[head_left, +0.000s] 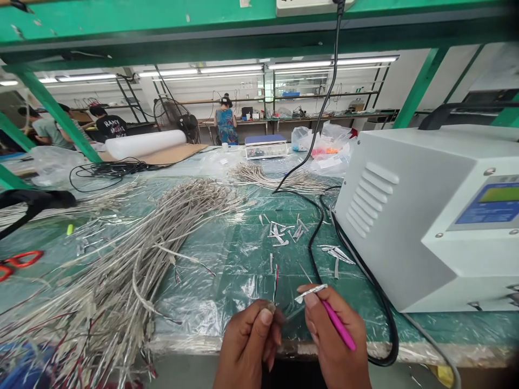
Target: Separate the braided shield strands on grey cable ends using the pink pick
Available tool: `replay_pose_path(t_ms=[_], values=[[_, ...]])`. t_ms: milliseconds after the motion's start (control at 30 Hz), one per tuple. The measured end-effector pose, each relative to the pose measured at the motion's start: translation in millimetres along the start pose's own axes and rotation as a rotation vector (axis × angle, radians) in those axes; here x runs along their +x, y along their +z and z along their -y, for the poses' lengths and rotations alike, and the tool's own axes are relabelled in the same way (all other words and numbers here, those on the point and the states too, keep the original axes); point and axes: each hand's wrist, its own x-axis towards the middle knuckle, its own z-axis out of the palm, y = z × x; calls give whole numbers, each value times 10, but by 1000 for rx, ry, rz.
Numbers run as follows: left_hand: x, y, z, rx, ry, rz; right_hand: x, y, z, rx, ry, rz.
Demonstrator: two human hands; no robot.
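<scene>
Near the table's front edge, my left hand (249,340) is closed in a pinch on a cable end, whose thin red and black wires (276,283) stick up above the fingertips. My fingers hide most of that cable. Just to the right, my right hand (336,346) grips a thin tool with a pink handle (339,326) and a slender metal tip. A crumpled strip of silver foil (311,292) lies between its thumb and forefinger. Loose foil scraps (278,233) are scattered on the plastic-covered green table beyond both hands.
A large bundle of pale cables (162,243) covers the left side. On the right stands a grey machine (377,216) with a display; a black cord (312,243) runs beside it. Orange-handled scissors (24,260) lie far left. Several people are in the background.
</scene>
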Motion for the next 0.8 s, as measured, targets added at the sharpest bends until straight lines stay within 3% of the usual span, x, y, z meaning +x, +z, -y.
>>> replay_pose_path(t_ms=[267, 367, 500, 600, 700, 800], values=[[13, 1, 27, -65, 8, -3, -26, 25, -6, -22, 31, -27], [12, 7, 95, -112, 1, -4, 9, 32, 14, 75, 44, -101], [17, 46, 191, -136, -4, -27, 222, -89, -73, 332, 14, -152], [50, 66, 237, -131, 13, -68, 431, -181, -263, 401, 36, -83], [72, 75, 233, -161, 21, -93, 465, -197, -359, 250, -5, -104], [67, 68, 190, -199, 30, -97, 316, -148, -258, 43, -71, -1]])
